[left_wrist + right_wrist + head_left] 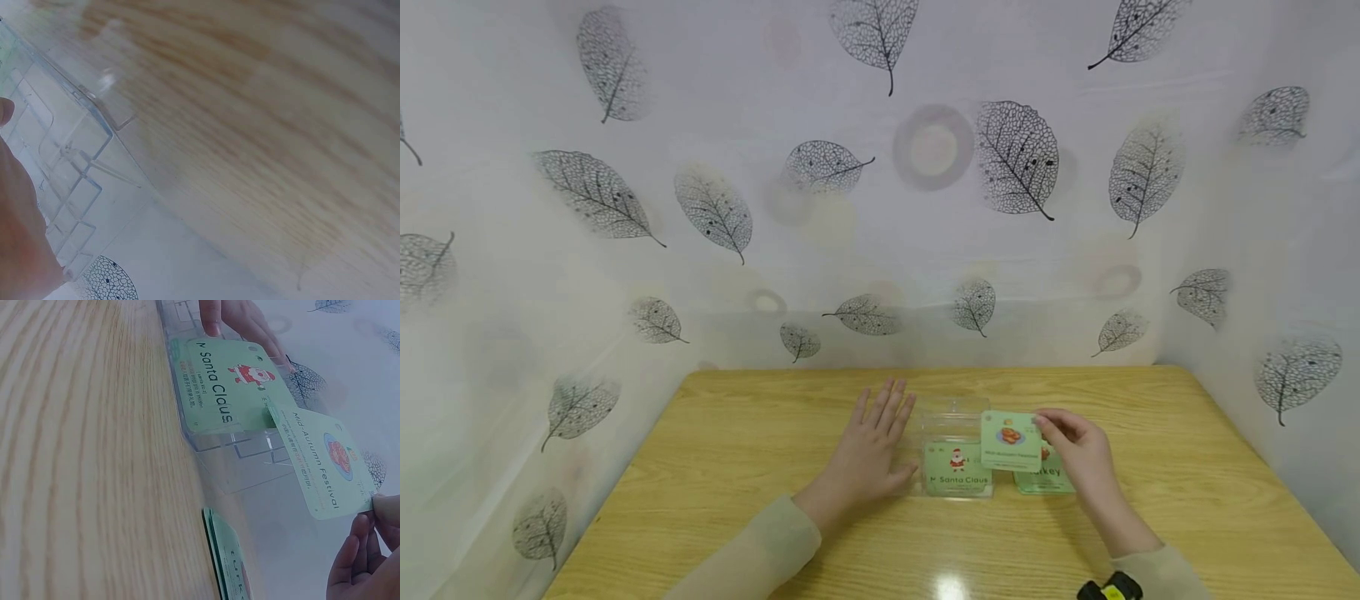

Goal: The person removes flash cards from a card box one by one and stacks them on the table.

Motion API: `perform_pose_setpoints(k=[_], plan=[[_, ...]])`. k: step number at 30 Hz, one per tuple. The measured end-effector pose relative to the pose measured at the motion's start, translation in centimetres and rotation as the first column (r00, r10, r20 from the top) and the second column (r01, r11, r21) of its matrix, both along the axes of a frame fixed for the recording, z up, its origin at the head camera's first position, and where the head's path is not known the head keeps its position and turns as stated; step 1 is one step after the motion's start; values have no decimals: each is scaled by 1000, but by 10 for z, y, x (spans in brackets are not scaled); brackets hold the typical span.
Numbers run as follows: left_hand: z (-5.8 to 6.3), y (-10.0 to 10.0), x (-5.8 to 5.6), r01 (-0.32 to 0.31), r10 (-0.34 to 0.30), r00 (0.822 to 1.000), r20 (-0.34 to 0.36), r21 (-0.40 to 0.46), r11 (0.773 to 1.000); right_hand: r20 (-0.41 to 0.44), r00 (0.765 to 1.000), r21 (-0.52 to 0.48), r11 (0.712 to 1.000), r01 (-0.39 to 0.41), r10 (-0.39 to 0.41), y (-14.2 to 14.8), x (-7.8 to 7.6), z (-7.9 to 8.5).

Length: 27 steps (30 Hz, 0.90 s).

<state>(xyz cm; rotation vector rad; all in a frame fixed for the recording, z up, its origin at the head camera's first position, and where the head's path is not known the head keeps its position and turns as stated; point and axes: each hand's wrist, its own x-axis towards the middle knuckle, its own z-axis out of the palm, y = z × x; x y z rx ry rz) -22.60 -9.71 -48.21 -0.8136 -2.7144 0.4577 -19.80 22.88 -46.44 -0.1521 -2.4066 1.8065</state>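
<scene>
Partly hiding the stack (1047, 482), right hand (1078, 454) pinches a card (1011, 440); left hand (868, 454) flat beside the clear box (955, 417).

Green Mid-Autumn Festival card (1011, 440) tilted above clear case (955, 417) with Santa Claus card (957, 469) inside, turkey card stack (1047, 479) alongside

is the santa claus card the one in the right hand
No, the right hand pinches the Mid-Autumn Festival card; the Santa Claus card lies in the clear box.
</scene>
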Motion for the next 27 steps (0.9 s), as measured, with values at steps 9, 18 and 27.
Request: perform_pose_setpoints(k=[9, 18, 27], plan=[[0, 0, 1, 4, -4, 1000, -5, 6, 1000, -37, 999, -15, 1000, 16, -17, 5, 0, -1], [0, -1, 1, 18, -18, 1000, -20, 11, 1000, -5, 999, 7, 999, 42, -42, 9, 2, 0], [-2, -2, -1, 27, -26, 999, -18, 30, 999, -19, 999, -20, 999, 41, -41, 15, 4, -3]])
